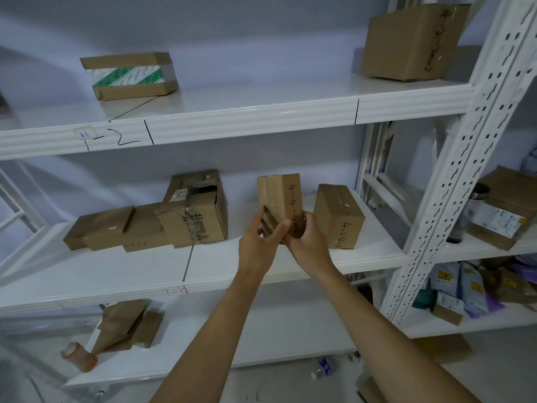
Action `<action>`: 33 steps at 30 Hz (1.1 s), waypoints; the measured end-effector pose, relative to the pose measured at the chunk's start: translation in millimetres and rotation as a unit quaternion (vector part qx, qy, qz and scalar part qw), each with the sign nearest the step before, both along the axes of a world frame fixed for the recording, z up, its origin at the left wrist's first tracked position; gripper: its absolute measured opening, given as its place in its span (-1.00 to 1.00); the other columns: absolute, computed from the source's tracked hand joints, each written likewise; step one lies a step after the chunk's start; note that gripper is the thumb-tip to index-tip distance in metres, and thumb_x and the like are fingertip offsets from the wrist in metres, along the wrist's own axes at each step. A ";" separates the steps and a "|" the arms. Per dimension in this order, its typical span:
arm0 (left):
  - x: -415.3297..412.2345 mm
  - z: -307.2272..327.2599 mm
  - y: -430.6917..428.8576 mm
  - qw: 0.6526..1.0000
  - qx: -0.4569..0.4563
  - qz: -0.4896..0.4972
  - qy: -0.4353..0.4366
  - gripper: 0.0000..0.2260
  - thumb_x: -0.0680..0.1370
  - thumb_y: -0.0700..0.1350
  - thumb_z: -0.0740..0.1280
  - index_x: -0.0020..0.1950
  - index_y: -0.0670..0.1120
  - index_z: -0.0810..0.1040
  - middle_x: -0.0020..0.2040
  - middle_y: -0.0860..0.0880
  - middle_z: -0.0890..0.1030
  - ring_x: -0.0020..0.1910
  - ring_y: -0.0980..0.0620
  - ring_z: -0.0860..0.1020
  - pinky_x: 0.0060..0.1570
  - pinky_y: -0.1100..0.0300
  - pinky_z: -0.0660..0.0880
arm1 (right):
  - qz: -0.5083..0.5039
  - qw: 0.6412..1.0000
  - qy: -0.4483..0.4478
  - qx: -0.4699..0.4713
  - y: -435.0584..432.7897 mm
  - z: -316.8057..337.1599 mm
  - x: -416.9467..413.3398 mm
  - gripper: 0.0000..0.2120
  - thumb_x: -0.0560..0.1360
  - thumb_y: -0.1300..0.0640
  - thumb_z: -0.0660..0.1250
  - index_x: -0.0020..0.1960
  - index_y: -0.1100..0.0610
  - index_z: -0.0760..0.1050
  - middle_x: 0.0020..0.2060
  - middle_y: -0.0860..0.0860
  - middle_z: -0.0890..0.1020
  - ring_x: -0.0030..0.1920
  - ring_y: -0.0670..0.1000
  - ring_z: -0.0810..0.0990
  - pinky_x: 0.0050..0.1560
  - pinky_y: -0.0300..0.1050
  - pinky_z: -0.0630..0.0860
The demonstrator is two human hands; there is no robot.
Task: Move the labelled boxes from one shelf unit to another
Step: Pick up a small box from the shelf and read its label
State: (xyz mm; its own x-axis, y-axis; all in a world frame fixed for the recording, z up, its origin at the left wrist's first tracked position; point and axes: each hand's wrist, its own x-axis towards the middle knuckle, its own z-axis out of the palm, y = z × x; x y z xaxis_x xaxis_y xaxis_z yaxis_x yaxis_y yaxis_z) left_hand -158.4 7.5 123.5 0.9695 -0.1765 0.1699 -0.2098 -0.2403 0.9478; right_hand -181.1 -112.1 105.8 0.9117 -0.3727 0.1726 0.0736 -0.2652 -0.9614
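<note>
A small brown cardboard box with handwritten numbers on its side stands upright above the middle shelf. My left hand grips its lower left edge and my right hand grips its lower right, both from below. Just right of it a second labelled box rests tilted on the same shelf. Another labelled box sits on the top shelf at the right.
A taped carton and flat brown boxes lie at the left of the middle shelf. A green-striped box is on the top shelf. A white upright post separates a neighbouring shelf unit with packages. A bottle lies on the floor.
</note>
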 end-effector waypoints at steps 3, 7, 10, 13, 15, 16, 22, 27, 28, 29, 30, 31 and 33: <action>2.2 -1.7 -2.0 0.999 -0.034 0.016 0.025 -0.25 0.37 0.33 0.44 0.54 0.16 0.43 0.31 0.08 0.67 0.21 0.00 0.69 0.24 -0.11 0.64 | 0.013 1.000 -0.001 -0.028 2.7 -1.4 -3.1 -0.28 0.49 -0.10 0.51 0.53 0.03 0.28 0.22 -0.08 0.62 0.13 -0.05 0.64 0.16 -0.12 0.62; 3.5 -1.2 -1.1 0.996 -0.062 0.019 0.054 -0.38 0.48 0.15 0.48 0.54 0.13 0.45 0.28 0.03 0.69 0.16 0.00 0.70 0.22 -0.10 0.64 | 0.053 0.998 0.002 -0.030 -0.9 -7.5 -7.7 -0.33 0.53 -0.18 0.41 0.56 -0.11 0.26 0.26 -0.12 0.63 0.20 -0.05 0.64 0.24 -0.04 0.62; 9.1 1.8 8.8 0.982 -0.131 0.000 0.135 -0.49 0.56 0.08 0.45 0.51 0.10 0.50 0.23 0.00 0.72 0.17 -0.02 0.69 0.23 -0.08 0.63 | 0.084 0.996 0.019 0.021 -8.4 -5.7 -8.9 -0.52 0.56 -0.20 0.27 0.47 -0.25 0.38 0.19 -0.24 0.66 0.23 -0.14 0.62 0.29 -0.06 0.53; 12.3 0.6 17.7 0.966 -0.183 -0.039 0.176 -0.60 0.61 0.09 0.40 0.46 0.10 0.57 0.21 -0.02 0.73 0.27 -0.07 0.65 0.29 -0.11 0.60 | 0.084 0.993 0.041 0.076 -12.0 0.0 -6.4 -0.68 0.65 -0.12 0.15 0.38 -0.24 0.46 0.20 -0.22 0.63 0.29 -0.11 0.56 0.32 -0.02 0.50; 13.5 -2.1 19.9 0.962 -0.197 -0.058 0.180 -0.64 0.64 0.09 0.35 0.44 0.09 0.59 0.23 -0.03 0.73 0.30 -0.07 0.64 0.31 -0.10 0.59 | 0.081 0.992 0.046 0.085 -11.6 2.1 -4.5 -0.70 0.69 -0.08 0.13 0.36 -0.19 0.48 0.22 -0.14 0.63 0.28 -0.09 0.57 0.31 0.00 0.52; 14.2 -3.4 20.1 0.959 -0.206 -0.062 0.183 -0.67 0.66 0.08 0.32 0.41 0.07 0.61 0.22 -0.05 0.73 0.30 -0.08 0.64 0.31 -0.10 0.59 | 0.078 0.992 0.049 0.090 -11.2 2.4 -3.6 -0.70 0.69 -0.08 0.14 0.37 -0.16 0.48 0.21 -0.12 0.64 0.27 -0.09 0.58 0.31 0.02 0.54; 16.0 -10.0 16.4 0.949 -0.226 -0.085 0.202 -0.66 0.71 0.11 0.18 0.34 0.04 0.63 0.22 -0.13 0.72 0.29 -0.14 0.66 0.36 -0.12 0.56 | 0.095 0.981 0.071 0.153 -5.1 3.1 0.9 -0.68 0.65 -0.08 0.28 0.35 0.01 0.48 0.24 -0.03 0.66 0.24 -0.03 0.64 0.29 0.03 0.59; 20.8 -13.6 20.3 0.954 -0.211 -0.079 0.195 -0.63 0.73 0.12 0.13 0.40 0.05 0.59 0.24 -0.08 0.73 0.29 -0.09 0.67 0.33 -0.07 0.58 | 0.096 0.981 0.069 0.156 -4.3 0.7 5.7 -0.57 0.60 -0.12 0.35 0.39 0.05 0.48 0.24 -0.03 0.67 0.23 -0.03 0.66 0.27 0.06 0.61; 21.8 -13.4 22.0 0.956 -0.208 -0.074 0.195 -0.65 0.73 0.11 0.13 0.37 0.06 0.61 0.22 -0.06 0.73 0.28 -0.08 0.67 0.33 -0.06 0.58 | 0.094 0.982 0.069 0.151 -4.5 0.6 6.5 -0.56 0.59 -0.12 0.37 0.39 0.05 0.47 0.24 -0.03 0.67 0.21 -0.05 0.67 0.27 0.06 0.62; 23.1 -13.9 23.5 0.957 -0.202 -0.070 0.195 -0.66 0.74 0.10 0.13 0.35 0.06 0.62 0.21 -0.05 0.74 0.27 -0.07 0.67 0.32 -0.04 0.59 | 0.090 0.982 0.068 0.149 -5.0 -0.1 7.3 -0.56 0.58 -0.11 0.39 0.38 0.05 0.47 0.23 -0.03 0.67 0.19 -0.06 0.67 0.26 0.05 0.62; 24.0 -14.2 25.0 0.959 -0.197 -0.067 0.192 -0.66 0.74 0.08 0.13 0.35 0.05 0.62 0.20 -0.05 0.74 0.27 -0.06 0.67 0.32 -0.02 0.59 | 0.085 0.982 0.066 0.154 -5.5 -0.9 7.8 -0.55 0.57 -0.09 0.41 0.38 0.05 0.47 0.22 -0.02 0.68 0.17 -0.06 0.68 0.25 0.04 0.63; 24.7 -14.4 26.3 0.961 -0.193 -0.064 0.189 -0.66 0.74 0.07 0.13 0.37 0.03 0.62 0.20 -0.05 0.74 0.27 -0.06 0.67 0.32 0.00 0.58 | 0.078 0.981 0.065 0.165 -6.1 -2.0 8.7 -0.54 0.57 -0.06 0.42 0.39 0.07 0.45 0.21 0.01 0.68 0.16 -0.05 0.69 0.25 0.04 0.63; 24.9 -14.9 27.9 0.963 -0.187 -0.058 0.186 -0.66 0.74 0.05 0.15 0.40 0.02 0.59 0.22 -0.04 0.74 0.28 -0.04 0.66 0.32 0.01 0.57 | 0.069 0.978 0.064 0.188 -7.9 -4.4 10.5 -0.51 0.57 -0.01 0.43 0.43 0.10 0.42 0.21 0.05 0.67 0.17 0.00 0.69 0.25 0.04 0.63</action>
State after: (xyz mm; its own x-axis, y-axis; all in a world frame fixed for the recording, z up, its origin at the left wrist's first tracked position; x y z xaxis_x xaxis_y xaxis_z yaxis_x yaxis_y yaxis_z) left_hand -133.4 35.4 108.6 0.9530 -0.2816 -0.1118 0.1551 0.1366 0.9784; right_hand -170.7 -120.0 101.4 0.9631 -0.2595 -0.0710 -0.0429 0.1124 -0.9927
